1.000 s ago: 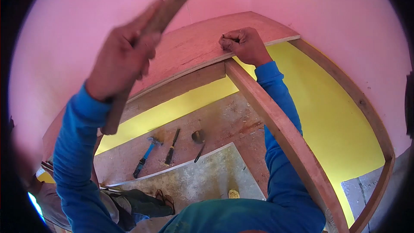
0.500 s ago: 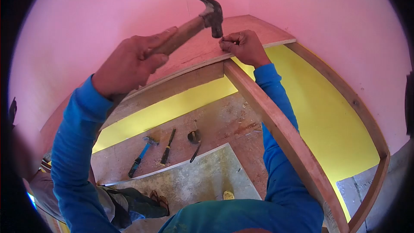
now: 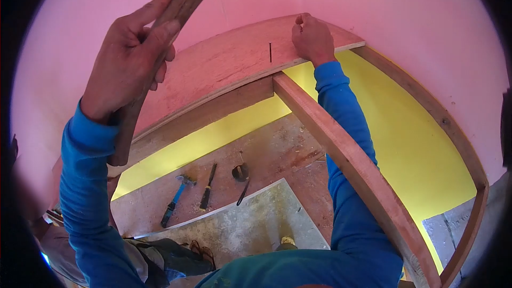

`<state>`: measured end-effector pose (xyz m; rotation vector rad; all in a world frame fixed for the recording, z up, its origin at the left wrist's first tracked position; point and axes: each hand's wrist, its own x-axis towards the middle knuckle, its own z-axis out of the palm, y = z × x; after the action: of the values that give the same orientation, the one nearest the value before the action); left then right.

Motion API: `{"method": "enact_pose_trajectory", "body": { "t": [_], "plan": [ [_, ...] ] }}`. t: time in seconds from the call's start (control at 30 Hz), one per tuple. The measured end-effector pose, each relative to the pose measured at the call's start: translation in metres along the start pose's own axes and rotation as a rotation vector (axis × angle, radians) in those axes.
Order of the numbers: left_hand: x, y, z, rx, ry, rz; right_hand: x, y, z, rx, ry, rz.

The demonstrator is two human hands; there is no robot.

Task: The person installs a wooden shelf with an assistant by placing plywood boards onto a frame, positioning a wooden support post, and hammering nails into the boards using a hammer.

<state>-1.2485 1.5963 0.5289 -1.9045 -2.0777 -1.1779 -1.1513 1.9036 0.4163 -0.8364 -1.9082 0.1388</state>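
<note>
A claw hammer [image 3: 184, 0] is raised in my left hand [image 3: 125, 66], its wooden handle gripped by the fingers; the head is partly cut off at the top of the view. Below it, a nail [image 3: 270, 52] stands upright by itself in the reddish plywood sheet [image 3: 229, 56], near the front edge. My right hand [image 3: 313, 40] rests closed at the plywood to the right of the nail, apart from it. Its fingers are curled, and what they may hold is hidden. The sheet lies on a wooden frame, with a beam [image 3: 341, 138] running toward me.
On the lower surface lie a blue-handled hammer [image 3: 177, 201], a chisel-like tool [image 3: 208, 186] and a dark round tool with a strap [image 3: 240, 173]. A pale board [image 3: 250, 216] is nearer me. Another person's legs [image 3: 178, 258] show at lower left. Pink walls [image 3: 373, 0] enclose the plywood.
My left hand has lifted the hammer up and left, away from the nail. My right hand has let go of the nail and shifted right, leaving the nail standing.
</note>
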Motion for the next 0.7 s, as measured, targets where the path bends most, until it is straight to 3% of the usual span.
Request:
{"method": "enact_pose_trajectory", "body": {
  "t": [0.07,0.1,0.2,0.37,0.47,0.5,0.57,0.63,0.7],
  "plan": [
    [0.004,-0.01,0.003,0.051,-0.125,-0.07,0.001,0.0,0.0,-0.032,-0.04,0.012],
    [0.006,-0.022,0.002,0.187,-0.322,0.046,0.001,0.0,-0.001,-0.05,-0.061,0.017],
    [0.01,-0.018,-0.008,0.211,-0.255,0.093,0.002,-0.002,-0.001,-0.086,-0.086,0.025],
    [0.018,0.004,-0.04,0.108,0.305,0.217,0.002,-0.004,-0.005,-0.106,-0.142,0.037],
    [0.026,0.004,-0.023,0.033,0.386,0.226,0.002,-0.002,0.0,-0.123,-0.136,0.027],
    [0.019,-0.023,-0.013,0.144,0.118,0.09,0.003,-0.001,0.001,-0.13,-0.124,0.026],
    [0.013,-0.03,-0.003,0.205,-0.222,-0.07,0.006,0.005,0.007,-0.16,-0.115,0.028],
    [0.009,-0.013,-0.007,0.121,-0.374,-0.13,0.005,0.006,0.01,-0.164,-0.118,0.02],
    [0.003,-0.01,-0.019,0.159,-0.116,-0.043,0.006,0.006,0.008,-0.151,-0.112,0.007]
  ]
}}
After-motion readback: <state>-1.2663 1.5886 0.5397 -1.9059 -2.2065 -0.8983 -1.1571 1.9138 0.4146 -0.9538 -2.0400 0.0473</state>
